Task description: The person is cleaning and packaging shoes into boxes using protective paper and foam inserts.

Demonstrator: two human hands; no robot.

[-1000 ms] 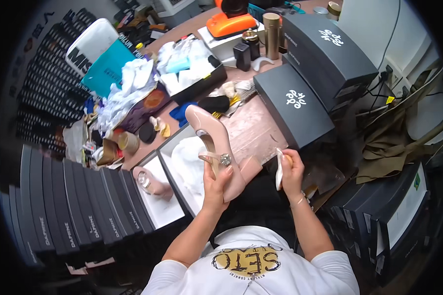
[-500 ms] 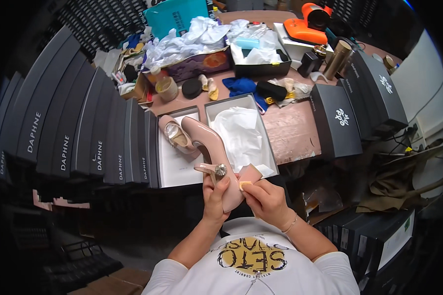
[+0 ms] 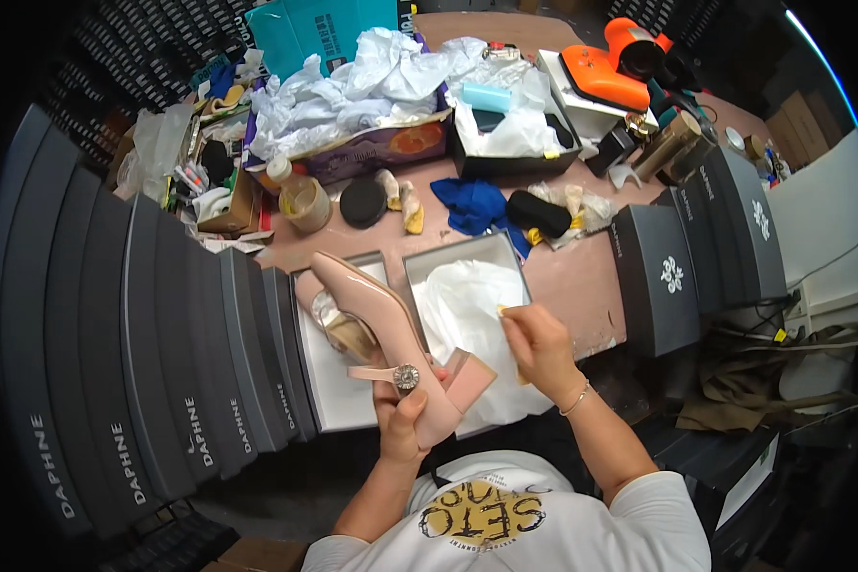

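My left hand is closed around the heel end of a pink patent slingback shoe, its toe pointing up and away. A round jewelled buckle sits on its strap, and the block heel sticks out to the right. The matching shoe lies behind it in an open shoebox, partly hidden. To the right, my right hand pinches a small yellowish piece, seemingly cloth, mostly hidden by the fingers. That hand is apart from the shoe, over white tissue paper in the box lid.
Dark shoeboxes stand in a row on the left, and more on the right. Behind are a jar, a black round lid, a blue cloth, a purple box of crumpled tissue and an orange heat gun.
My right hand has moved off the shoe's heel, to the right and away from me, still pinching the yellowish piece. My left hand has shifted the shoe slightly left and nearer.
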